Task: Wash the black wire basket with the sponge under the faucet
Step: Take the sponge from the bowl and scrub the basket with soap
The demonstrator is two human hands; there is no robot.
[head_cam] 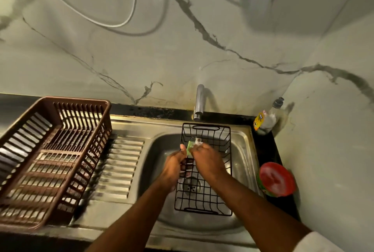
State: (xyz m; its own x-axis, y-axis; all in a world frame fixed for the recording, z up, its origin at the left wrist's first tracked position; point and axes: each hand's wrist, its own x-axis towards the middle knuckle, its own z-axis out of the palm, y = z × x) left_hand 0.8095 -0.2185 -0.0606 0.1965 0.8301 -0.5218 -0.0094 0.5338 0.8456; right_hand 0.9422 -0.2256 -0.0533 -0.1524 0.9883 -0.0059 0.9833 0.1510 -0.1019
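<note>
The black wire basket [204, 195] sits lengthwise in the steel sink bowl [155, 162], its far end under the grey faucet [199, 102]. My left hand [175, 167] grips the basket's left rim, thumb pointing up. My right hand [208, 159] is inside the basket and holds a green sponge [189, 147] against the left wall. A thin stream of water falls onto the sponge and my right fingers. The sponge is mostly hidden by my fingers.
A brown plastic dish rack [50, 156] stands on the ribbed drainboard [119, 166] at left. A soap bottle [267, 118] leans in the back right corner. A red and green round container [276, 178] lies on the dark counter right of the sink.
</note>
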